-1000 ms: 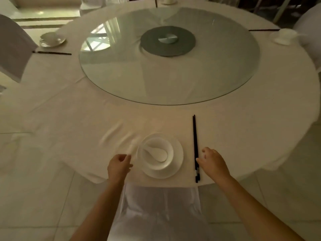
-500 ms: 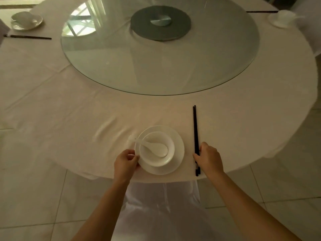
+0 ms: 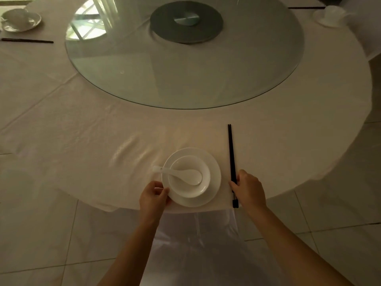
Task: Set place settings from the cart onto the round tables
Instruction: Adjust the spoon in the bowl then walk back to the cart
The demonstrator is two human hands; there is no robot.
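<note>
I am leaning over the round table, its pale cloth spreading out from me to the far side, where the glass turntable is sitting over the middle. Two other settings are lying far off: a bowl on a saucer with chopsticks at the far left, another at the far right. A white chair cover is tucked below the near edge, between my forearms.

The setting I am working on is lying at the near edge, straight ahead of me. The plate is carrying the bowl, and the white spoon is resting in the bowl with its handle pointing left over the rim.

My left hand is curling around the plate's near-left rim, thumb and fingers pinching it. My right hand is closing on the near part of the black chopsticks, which are lying just right of the plate, apart from it.

The chopsticks' long axis is running near to far, almost square to the table edge, with the near ends reaching the rim of the cloth. So the right hand is the one placed to slide them along that line; I judge a small push away from me would bring them level with the plate, while the left is steadying or centring the dish.
</note>
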